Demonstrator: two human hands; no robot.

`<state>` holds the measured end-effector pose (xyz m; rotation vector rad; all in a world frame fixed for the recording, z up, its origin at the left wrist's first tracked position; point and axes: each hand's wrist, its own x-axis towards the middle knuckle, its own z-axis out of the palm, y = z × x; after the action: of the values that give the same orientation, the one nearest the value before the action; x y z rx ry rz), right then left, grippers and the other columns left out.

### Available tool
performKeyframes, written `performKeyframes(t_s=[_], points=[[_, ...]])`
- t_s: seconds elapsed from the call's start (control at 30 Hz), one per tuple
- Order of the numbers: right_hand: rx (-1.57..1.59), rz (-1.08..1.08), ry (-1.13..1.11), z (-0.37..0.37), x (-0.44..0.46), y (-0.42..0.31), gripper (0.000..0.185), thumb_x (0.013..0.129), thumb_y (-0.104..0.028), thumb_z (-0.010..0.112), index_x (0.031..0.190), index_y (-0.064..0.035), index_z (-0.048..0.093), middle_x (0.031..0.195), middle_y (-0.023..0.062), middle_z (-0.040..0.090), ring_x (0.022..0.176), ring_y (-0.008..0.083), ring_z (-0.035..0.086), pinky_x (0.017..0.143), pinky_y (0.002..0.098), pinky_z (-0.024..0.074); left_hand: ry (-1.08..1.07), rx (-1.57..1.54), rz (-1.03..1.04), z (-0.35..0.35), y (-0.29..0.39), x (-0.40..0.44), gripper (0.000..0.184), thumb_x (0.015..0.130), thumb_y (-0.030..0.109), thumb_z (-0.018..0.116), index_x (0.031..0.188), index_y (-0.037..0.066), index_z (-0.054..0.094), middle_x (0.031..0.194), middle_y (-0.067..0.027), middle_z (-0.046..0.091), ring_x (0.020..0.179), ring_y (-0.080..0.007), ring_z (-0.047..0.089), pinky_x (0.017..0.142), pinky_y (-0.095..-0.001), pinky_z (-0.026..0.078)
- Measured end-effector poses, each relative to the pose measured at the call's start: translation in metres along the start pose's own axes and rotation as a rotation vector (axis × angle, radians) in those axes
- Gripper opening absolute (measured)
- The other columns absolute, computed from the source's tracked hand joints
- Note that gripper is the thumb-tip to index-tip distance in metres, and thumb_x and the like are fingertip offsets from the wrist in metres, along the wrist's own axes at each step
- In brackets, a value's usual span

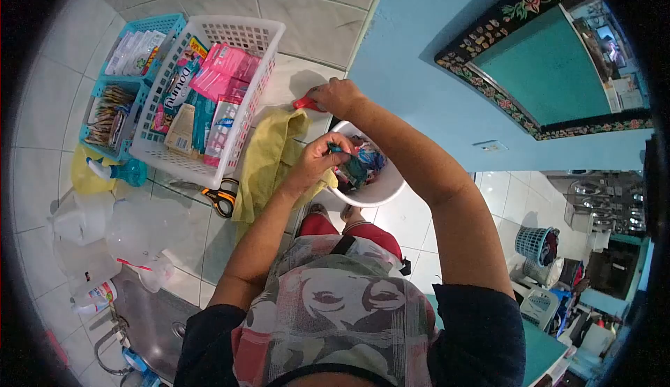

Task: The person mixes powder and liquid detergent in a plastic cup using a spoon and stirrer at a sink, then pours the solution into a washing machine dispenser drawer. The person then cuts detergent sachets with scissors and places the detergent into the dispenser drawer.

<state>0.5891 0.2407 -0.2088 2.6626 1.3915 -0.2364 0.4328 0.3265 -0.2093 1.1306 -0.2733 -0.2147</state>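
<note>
My left hand (318, 163) is closed round a dark green crumpled wrapper (354, 168) over the white bin (377, 195), which has several crumpled wrappers inside. On the counter's edge, my right hand (337, 98) is closed on a small red object (308, 103). A yellow cloth (269, 160) lies between the hands and the white basket (239, 124), partly under my left forearm. Pink and teal packages (225, 73) fill that basket. Scissors with black and orange handles (220, 198) rest beside the cloth.
Blue baskets (144, 88) of packets stand at the upper left, with a teal spray bottle (129, 173) below. Clear plastic containers (143, 226) sit near the metal sink (150, 310). A framed mirror (541, 66) hangs on the blue wall.
</note>
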Motion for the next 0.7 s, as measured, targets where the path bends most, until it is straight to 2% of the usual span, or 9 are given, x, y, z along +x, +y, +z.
performKeyframes(t_s=[0.03,0.2,0.3,0.37,0.53,0.6,0.63,0.7], points=[[0.04,-0.021,0.024,-0.003,-0.003,0.002,0.021,0.085,-0.019,0.051,0.102,-0.016,0.062,0.097,0.0071,0.065,0.092,0.0275,0.062,0.075,0.0391,0.0519,-0.01,0.018,0.014,0.0,0.0,0.003,0.007,0.085,0.002,0.056,0.09,0.004,0.052,0.094,-0.005,0.058,0.097,-0.016,0.055,0.095,-0.0315,0.04],[0.401,0.199,0.397,0.014,-0.046,0.037,0.02,0.085,-0.017,0.051,0.1,-0.0138,0.063,0.097,0.0121,0.064,0.088,0.0297,0.062,0.074,0.041,0.0508,-0.026,0.0,0.035,0.01,-0.003,0.017,0.01,0.084,-0.005,0.055,0.089,0.003,0.053,0.094,-0.0066,0.06,0.111,-0.021,0.053,0.098,-0.0326,0.038],[0.634,0.283,0.554,0.032,-0.098,0.057,0.02,0.084,-0.014,0.054,0.102,-0.0096,0.061,0.095,0.0152,0.064,0.086,0.0327,0.061,0.072,0.0401,0.0496,-0.032,0.018,0.027,0.016,-0.003,0.024,0.009,0.083,-0.001,0.055,0.085,0.006,0.051,0.093,-0.0067,0.058,0.111,-0.0234,0.052,0.099,-0.0378,0.036],[0.804,0.439,0.526,0.053,-0.139,0.06,0.021,0.083,-0.013,0.056,0.103,-0.0081,0.06,0.093,0.0159,0.064,0.084,0.0336,0.062,0.072,0.0387,0.0494,-0.029,0.013,0.014,0.022,-0.004,0.028,0.009,0.083,-0.002,0.054,0.085,0.006,0.051,0.092,-0.0061,0.058,0.11,-0.0233,0.052,0.099,-0.0372,0.036],[1.181,0.753,0.373,0.103,-0.238,0.046,0.019,0.087,-0.014,0.051,0.102,-0.0068,0.06,0.086,0.0075,0.066,0.074,0.0167,0.063,0.062,0.0299,0.0496,-0.052,0.037,0.001,0.039,-0.007,0.04,0.011,0.082,-0.004,0.053,0.085,0.007,0.051,0.091,-0.0061,0.058,0.111,-0.0239,0.052,0.098,-0.0363,0.036],[1.312,0.847,0.365,0.128,-0.271,0.039,0.02,0.086,-0.015,0.051,0.102,-0.0066,0.06,0.085,0.0054,0.066,0.073,0.0135,0.062,0.059,0.0275,0.0489,-0.077,0.055,0.004,0.049,-0.011,0.047,0.013,0.081,-0.006,0.051,0.085,0.006,0.05,0.091,-0.0067,0.058,0.111,-0.0247,0.052,0.099,-0.0366,0.035],[1.377,0.912,0.37,0.144,-0.293,0.035,0.021,0.086,-0.015,0.051,0.103,-0.0065,0.06,0.085,0.0043,0.066,0.072,0.0119,0.061,0.058,0.0262,0.0485,-0.07,0.055,0.015,0.051,-0.018,0.051,0.012,0.082,-0.005,0.053,0.088,0.005,0.052,0.093,-0.0078,0.059,0.111,-0.0236,0.053,0.096,-0.0352,0.038],[1.43,1.045,0.377,0.184,-0.332,0.021,0.023,0.086,-0.016,0.05,0.104,-0.0059,0.059,0.086,0.0053,0.066,0.07,0.0134,0.061,0.057,0.0264,0.0488,-0.076,0.11,0.029,0.061,-0.026,0.06,0.011,0.082,-0.004,0.054,0.089,0.005,0.052,0.093,-0.0082,0.059,0.11,-0.0252,0.052,0.097,-0.0367,0.037]])
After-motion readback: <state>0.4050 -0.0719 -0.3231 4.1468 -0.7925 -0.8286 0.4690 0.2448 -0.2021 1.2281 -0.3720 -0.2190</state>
